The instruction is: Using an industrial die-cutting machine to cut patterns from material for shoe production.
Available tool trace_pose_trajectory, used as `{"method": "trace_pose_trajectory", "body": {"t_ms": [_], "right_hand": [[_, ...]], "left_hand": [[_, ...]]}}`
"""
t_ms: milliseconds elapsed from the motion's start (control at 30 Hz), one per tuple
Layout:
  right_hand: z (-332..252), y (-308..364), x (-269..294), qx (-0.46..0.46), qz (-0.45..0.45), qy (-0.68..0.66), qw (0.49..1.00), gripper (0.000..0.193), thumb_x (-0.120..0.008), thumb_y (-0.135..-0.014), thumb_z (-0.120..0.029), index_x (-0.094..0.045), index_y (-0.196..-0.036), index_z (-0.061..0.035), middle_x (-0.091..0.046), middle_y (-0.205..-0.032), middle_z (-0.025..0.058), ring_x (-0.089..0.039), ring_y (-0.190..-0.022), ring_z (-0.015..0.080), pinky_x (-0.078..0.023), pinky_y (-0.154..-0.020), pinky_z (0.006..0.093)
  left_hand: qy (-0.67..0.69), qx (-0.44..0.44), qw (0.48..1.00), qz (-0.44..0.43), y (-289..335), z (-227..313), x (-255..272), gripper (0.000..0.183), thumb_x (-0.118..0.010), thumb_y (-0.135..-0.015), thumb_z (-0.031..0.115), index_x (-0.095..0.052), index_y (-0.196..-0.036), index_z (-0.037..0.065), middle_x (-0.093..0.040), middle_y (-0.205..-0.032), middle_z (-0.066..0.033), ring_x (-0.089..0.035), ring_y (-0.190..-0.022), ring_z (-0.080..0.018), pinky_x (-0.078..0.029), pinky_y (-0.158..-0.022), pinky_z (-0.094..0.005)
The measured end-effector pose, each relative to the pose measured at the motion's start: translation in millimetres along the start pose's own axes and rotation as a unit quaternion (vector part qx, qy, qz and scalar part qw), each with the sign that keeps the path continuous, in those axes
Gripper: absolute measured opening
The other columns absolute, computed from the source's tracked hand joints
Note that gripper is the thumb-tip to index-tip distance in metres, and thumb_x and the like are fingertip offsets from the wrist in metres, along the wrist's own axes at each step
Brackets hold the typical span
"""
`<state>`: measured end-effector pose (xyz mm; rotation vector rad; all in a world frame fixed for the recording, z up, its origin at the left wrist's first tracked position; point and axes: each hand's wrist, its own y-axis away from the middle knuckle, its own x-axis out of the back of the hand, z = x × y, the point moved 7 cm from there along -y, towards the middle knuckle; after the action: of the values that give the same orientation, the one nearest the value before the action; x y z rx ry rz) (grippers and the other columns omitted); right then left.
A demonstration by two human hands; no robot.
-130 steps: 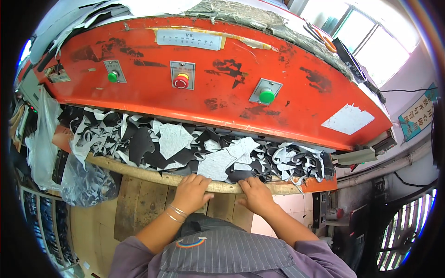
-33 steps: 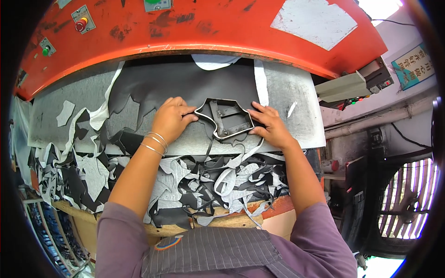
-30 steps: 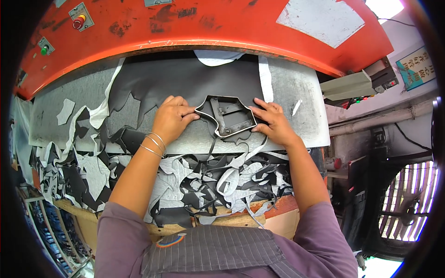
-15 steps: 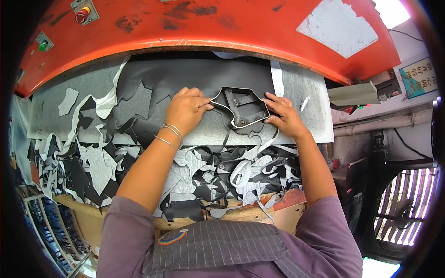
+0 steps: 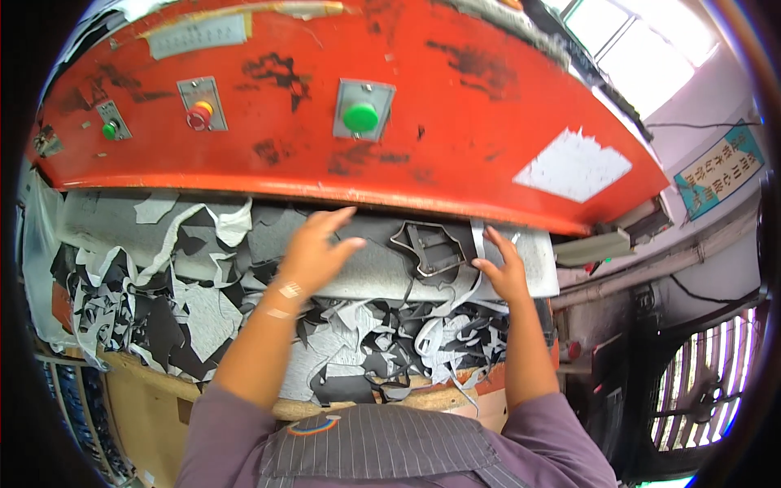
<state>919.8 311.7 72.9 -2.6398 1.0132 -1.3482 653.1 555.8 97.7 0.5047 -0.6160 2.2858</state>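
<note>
A metal cutting die (image 5: 441,265), an angular outlined frame with inner crossbars, lies on the dark sheet material (image 5: 370,232) on the grey press bed (image 5: 358,283). My left hand (image 5: 313,254) is raised left of the die, apart from it, with thumb and fingers spread and slightly blurred. To the die's right is my right hand (image 5: 506,272), its thumb and fingers apart and nothing in its grasp. The thumb is close to the die's right edge; whether it touches the strip beside it I cannot tell.
Above the bed hangs a red press beam (image 5: 455,154) with a large green button (image 5: 359,118) and a red-yellow knob (image 5: 199,115). Dark and white offcuts (image 5: 203,317) are heaped along the bed's near edge. A fan (image 5: 708,398) stands at the right.
Both hands have let go of the die; the left has drawn back leftward, the right slightly away. My view has tilted up, showing more of the red beam and its buttons.
</note>
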Motion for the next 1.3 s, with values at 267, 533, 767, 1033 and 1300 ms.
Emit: {"method": "trace_pose_trajectory", "body": {"t_ms": [267,533,767,1033,1300], "right_hand": [[-254.7,-8.4,-24.2,0.170,0.002,-0.144,0.975,0.046,-0.077,-0.080,-0.019,-0.054,-0.118,-0.0069,-0.068,-0.084,0.0090,-0.068,-0.075,0.0180,-0.053,-0.067,0.0321],[-317.5,5.9,-48.1,0.181,0.117,-0.021,0.976,0.039,-0.073,-0.082,-0.034,-0.050,-0.101,-0.0087,-0.061,-0.064,0.0067,-0.062,-0.056,0.0269,-0.049,-0.053,0.0388],[-216.8,195.6,-99.3,0.079,-0.335,0.153,0.926,0.056,-0.075,-0.074,-0.050,-0.058,-0.107,-0.0066,-0.064,-0.096,0.0158,-0.063,-0.087,0.0369,-0.051,-0.075,0.0436],[-189.5,254.2,-99.9,0.124,-0.159,0.216,0.955,0.055,-0.085,-0.057,-0.023,-0.060,-0.104,-0.0097,-0.060,-0.092,0.0095,-0.060,-0.089,0.0293,-0.049,-0.075,0.0404],[-179.5,240.7,-92.5,0.114,-0.205,0.215,0.948,0.051,-0.084,-0.057,-0.025,-0.061,-0.100,-0.0106,-0.059,-0.089,0.0103,-0.060,-0.088,0.0291,-0.050,-0.073,0.0408]], "left_hand": [[-0.124,-0.022,0.789,0.601,77.5,-81.3,337.9,0.066,-0.046,-0.098,0.042,-0.033,-0.144,-0.004,-0.034,-0.148,-0.0244,-0.033,-0.138,-0.0345,-0.027,-0.112,-0.0417],[-0.156,0.062,0.803,0.571,105.0,-96.6,395.0,0.091,-0.038,-0.095,0.058,-0.008,-0.147,-0.009,-0.010,-0.155,-0.0294,-0.003,-0.146,-0.0379,-0.009,-0.118,-0.0419],[-0.096,0.002,0.991,0.095,248.7,-10.2,121.2,0.013,-0.065,-0.085,0.019,-0.067,-0.090,0.007,-0.067,-0.086,-0.0098,-0.063,-0.084,-0.0305,-0.050,-0.072,-0.0396],[-0.190,-0.070,0.979,-0.021,304.5,50.7,0.5,0.025,-0.071,-0.078,0.027,-0.069,-0.092,0.006,-0.063,-0.088,-0.0098,-0.059,-0.083,-0.0289,-0.050,-0.073,-0.0381],[-0.188,-0.052,0.981,-0.010,287.1,56.9,6.8,0.026,-0.072,-0.075,0.031,-0.070,-0.085,0.006,-0.061,-0.079,-0.0094,-0.058,-0.078,-0.0299,-0.049,-0.069,-0.0385]]}}
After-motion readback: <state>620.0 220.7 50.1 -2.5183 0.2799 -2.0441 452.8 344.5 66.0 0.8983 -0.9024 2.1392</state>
